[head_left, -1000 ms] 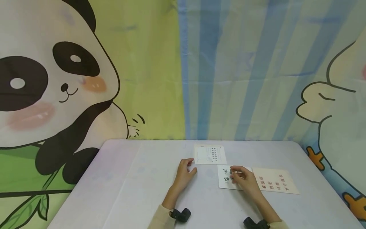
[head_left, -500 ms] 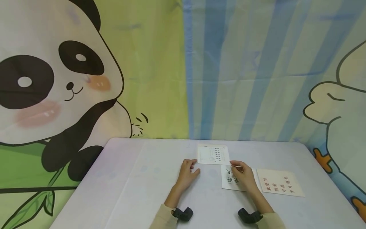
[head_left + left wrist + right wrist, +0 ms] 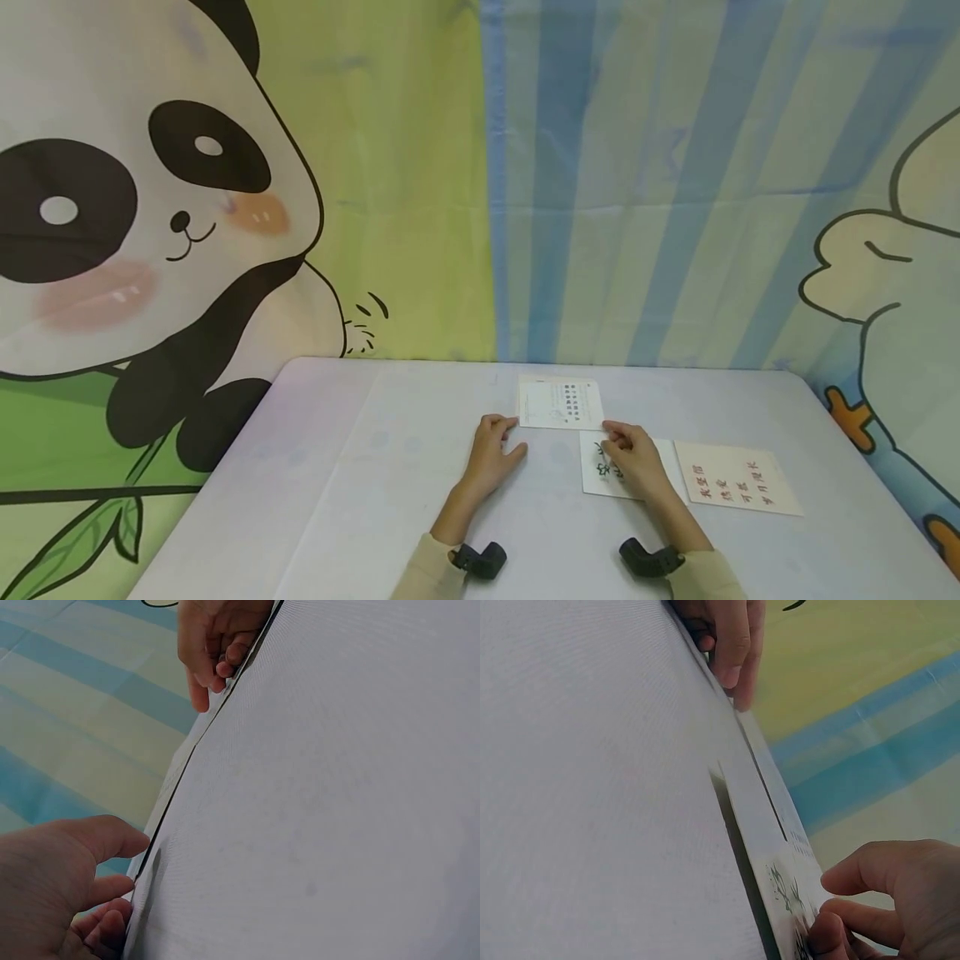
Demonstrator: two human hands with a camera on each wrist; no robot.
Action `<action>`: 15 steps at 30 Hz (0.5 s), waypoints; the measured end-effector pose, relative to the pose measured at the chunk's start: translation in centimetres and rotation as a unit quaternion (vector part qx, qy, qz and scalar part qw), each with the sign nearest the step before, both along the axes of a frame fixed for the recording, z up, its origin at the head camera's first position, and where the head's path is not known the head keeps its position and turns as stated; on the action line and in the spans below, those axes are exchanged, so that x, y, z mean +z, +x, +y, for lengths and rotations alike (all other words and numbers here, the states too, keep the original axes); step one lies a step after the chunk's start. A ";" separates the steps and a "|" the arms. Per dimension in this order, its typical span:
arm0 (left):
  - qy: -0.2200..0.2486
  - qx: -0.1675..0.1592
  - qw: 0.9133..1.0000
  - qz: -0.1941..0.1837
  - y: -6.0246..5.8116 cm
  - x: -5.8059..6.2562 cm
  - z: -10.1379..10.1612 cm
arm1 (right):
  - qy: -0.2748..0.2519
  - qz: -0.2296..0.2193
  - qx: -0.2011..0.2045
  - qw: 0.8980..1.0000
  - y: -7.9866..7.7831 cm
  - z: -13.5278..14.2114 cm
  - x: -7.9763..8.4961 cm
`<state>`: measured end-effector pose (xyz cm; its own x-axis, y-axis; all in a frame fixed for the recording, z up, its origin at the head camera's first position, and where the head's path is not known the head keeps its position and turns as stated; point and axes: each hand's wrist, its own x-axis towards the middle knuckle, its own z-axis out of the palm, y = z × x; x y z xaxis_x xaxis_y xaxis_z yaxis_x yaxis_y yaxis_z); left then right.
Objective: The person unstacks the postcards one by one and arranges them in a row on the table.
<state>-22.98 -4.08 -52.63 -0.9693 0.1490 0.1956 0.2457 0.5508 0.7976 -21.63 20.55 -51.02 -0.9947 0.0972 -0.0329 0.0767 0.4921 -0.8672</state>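
Note:
A pale card (image 3: 560, 402) with printed dark characters lies flat toward the back of the table. At its left edge, my left hand (image 3: 491, 458) has its fingers relaxed and touching or almost touching the card. My right hand (image 3: 637, 462) is at the card's near right corner, fingertips at the edge. Below that hand lies a white card (image 3: 600, 479) with black brush-style characters, partly covered by the fingers. In the right wrist view, the right hand's fingers (image 3: 855, 915) are loosely bent beside the black-lettered card (image 3: 780, 892).
A cream card (image 3: 738, 479) with red characters lies to the right of the black-lettered one. All of them rest on a pale table (image 3: 375, 500). Behind its far edge hangs a printed curtain (image 3: 600, 208) with a panda and stripes.
My right hand has moved slightly left and away from me, from over the black-lettered card to the far card's corner. The left hand stays beside that card. The head view has shifted a little.

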 end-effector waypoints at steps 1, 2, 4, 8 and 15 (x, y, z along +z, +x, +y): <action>0.000 -0.001 1.000 0.000 0.0 0.0 0.0 | 0.004 -0.001 0.000 1.000 0.0 0.0 0.1; 0.000 -0.001 1.000 0.000 0.0 0.0 0.0 | 0.009 -0.002 0.001 1.000 -0.1 -0.1 0.2; -0.001 -0.001 1.000 0.001 0.0 0.1 0.0 | 0.015 -0.002 0.001 1.000 -0.1 -0.2 0.3; -0.003 -0.002 1.000 0.005 -0.1 0.2 0.0 | 0.018 -0.005 0.001 1.000 -0.1 -0.2 0.5; -0.007 -0.005 1.000 0.006 0.1 0.1 0.0 | 0.023 -0.008 0.004 1.000 -0.1 -0.2 0.4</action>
<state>-22.91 -4.10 -52.51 -0.9651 0.1621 0.2058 0.2616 0.5596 0.7863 -21.73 20.33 -50.64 -0.9949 0.0905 -0.0445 0.0861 0.5328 -0.8419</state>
